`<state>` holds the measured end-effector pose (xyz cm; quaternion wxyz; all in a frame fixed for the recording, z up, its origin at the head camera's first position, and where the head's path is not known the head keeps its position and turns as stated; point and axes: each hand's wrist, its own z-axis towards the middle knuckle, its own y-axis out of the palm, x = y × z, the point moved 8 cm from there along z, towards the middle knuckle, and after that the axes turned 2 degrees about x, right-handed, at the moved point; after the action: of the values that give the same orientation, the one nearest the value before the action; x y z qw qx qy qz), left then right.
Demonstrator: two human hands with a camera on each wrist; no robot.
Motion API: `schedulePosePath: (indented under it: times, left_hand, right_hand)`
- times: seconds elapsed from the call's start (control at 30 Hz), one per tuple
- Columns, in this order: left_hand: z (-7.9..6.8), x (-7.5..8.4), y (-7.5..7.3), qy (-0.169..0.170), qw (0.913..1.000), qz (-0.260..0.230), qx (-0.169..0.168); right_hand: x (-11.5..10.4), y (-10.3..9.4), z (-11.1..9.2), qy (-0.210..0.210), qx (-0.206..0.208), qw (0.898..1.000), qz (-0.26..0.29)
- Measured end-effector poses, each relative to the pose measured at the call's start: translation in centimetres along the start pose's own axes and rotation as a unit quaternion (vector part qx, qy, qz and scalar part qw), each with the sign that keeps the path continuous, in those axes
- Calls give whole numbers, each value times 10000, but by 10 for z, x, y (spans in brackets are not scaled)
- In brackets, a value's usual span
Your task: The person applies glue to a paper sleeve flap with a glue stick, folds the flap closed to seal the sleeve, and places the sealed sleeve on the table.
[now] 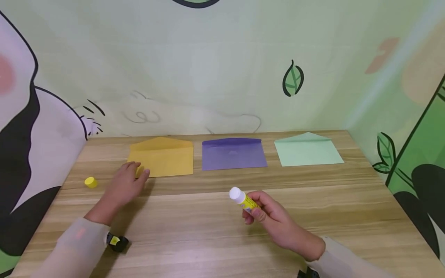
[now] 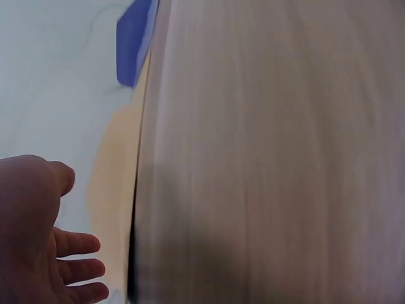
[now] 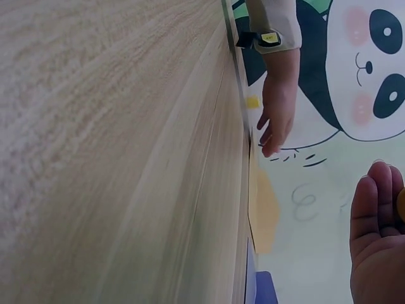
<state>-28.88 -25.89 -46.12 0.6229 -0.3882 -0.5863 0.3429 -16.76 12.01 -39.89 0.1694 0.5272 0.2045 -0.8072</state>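
My right hand (image 1: pixel 274 220) grips a glue stick (image 1: pixel 245 200) above the table, its white end tilted up and to the left. Only a sliver of the stick shows at the right wrist view's edge, behind the curled fingers (image 3: pixel 373 221). At the left, my left hand (image 1: pixel 126 183) reaches over the lower left corner of an orange-yellow envelope (image 1: pixel 167 160), holding nothing. Its fingers are loosely extended, with the thumb spread apart, in the left wrist view. The envelope's flap is raised at the back. Beside that hand lies a small yellow cap (image 1: pixel 90 182).
A purple envelope (image 1: pixel 234 156) lies in the middle of the row, and a mint-green envelope (image 1: pixel 309 151) at the right, both with flaps at the far side. The wooden table (image 1: pixel 194 239) meets a printed wall (image 1: pixel 226 77) at the back.
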Motion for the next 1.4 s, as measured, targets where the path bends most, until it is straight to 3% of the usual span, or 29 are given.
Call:
schedulePosePath:
  times: [0.37,0.6,0.93,1.4]
  left_hand:
    - [10,-34,2,-400,9979,489,-113]
    - [11,-34,2,-347,9958,839,-83]
    - [15,-32,4,-310,9898,1243,-622]
    - [4,-22,2,-171,9843,1566,-800]
  right_hand:
    - [3,-1,-3,110,29,9999,17]
    - [5,-1,-5,157,9,9998,95]
    - [9,0,-5,299,4,9995,117]
    - [9,1,-7,343,-23,9993,126]
